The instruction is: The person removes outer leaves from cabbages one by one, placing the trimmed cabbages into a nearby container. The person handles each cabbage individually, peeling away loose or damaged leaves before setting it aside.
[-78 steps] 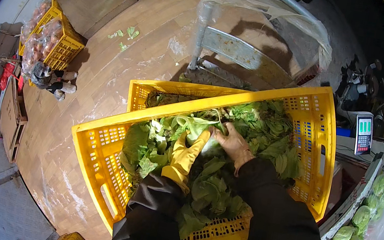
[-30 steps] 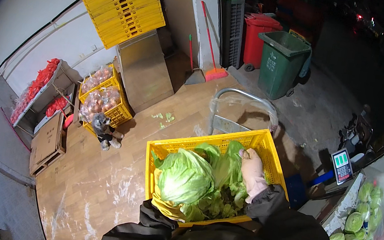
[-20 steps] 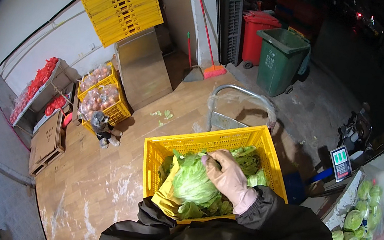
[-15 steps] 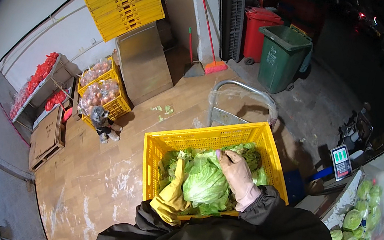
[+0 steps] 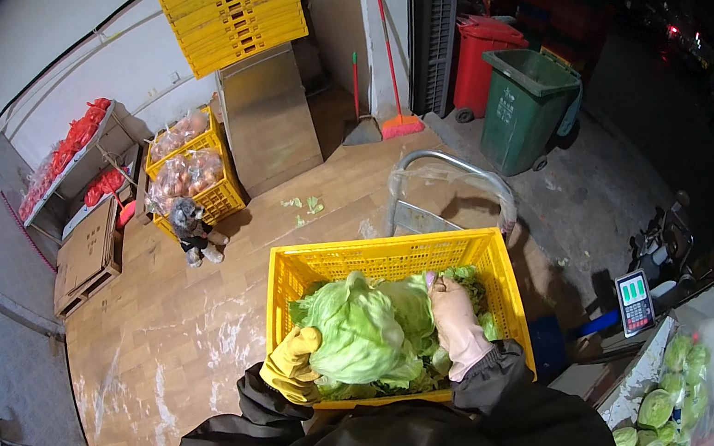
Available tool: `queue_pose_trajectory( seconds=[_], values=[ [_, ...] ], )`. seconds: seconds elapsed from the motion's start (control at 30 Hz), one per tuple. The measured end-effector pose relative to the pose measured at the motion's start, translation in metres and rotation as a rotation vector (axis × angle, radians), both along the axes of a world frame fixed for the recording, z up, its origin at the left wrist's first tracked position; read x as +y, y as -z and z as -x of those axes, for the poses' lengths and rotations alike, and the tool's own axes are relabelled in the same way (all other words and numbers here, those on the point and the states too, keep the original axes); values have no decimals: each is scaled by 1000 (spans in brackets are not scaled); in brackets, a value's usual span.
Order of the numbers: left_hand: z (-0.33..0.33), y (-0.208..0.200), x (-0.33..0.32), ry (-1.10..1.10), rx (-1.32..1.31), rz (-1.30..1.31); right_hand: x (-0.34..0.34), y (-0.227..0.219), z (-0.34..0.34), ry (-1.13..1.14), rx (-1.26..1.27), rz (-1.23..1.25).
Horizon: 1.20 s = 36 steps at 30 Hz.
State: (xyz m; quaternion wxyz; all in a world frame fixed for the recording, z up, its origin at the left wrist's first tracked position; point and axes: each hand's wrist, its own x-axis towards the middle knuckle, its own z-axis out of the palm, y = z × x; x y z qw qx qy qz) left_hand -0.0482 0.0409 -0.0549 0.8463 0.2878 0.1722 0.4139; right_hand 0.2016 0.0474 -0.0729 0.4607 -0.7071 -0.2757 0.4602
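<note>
A yellow plastic crate (image 5: 388,261) in front of me holds green lettuce. A large head of lettuce (image 5: 356,330) bulges up at its left middle. My left hand (image 5: 293,364), in a yellow glove, curls against the left side of this head at the near left corner; its fingertips are partly hidden. My right hand (image 5: 457,328), in a pale pink glove, is closed over the lettuce on the right. A small purple bit shows at its fingertips, too small to name. Loose leaves lie around and beneath both hands.
Beyond the crate rises a metal trolley handle (image 5: 460,160). Wrapped lettuces (image 5: 656,409) and a scale display (image 5: 634,302) stand at right. A small grey dog (image 5: 192,230) sits beside crates of bagged produce (image 5: 187,173). Farther off are a green bin (image 5: 523,119) and a broom (image 5: 400,125).
The large lettuce head has shifted left and looks higher in the crate. My left hand has drawn back left and curled at its side. My right hand has moved slightly right.
</note>
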Motion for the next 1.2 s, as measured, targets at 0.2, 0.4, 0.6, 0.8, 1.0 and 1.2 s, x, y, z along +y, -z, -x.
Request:
queue_pose_trajectory(
  seconds=[0.2,0.4,0.6,0.8,1.0,1.2],
  values=[
    [-8,-30,-3,180,59,174,-19,-46,-3,-551,54,-768],
    [-5,-17,-6,226,175,203,-13,-31,9,-614,-96,-438],
    [-11,-7,-6,33,-203,223,1,38,8,-67,317,-338],
    [-18,-12,1,-210,-143,168,-25,-1,-4,-552,-650,-254],
    [-31,-22,5,-209,93,86,-29,-47,32,-431,518,-591],
    [-32,-37,6,-63,-68,286,-24,-57,31,-126,550,-395]
  ],
)
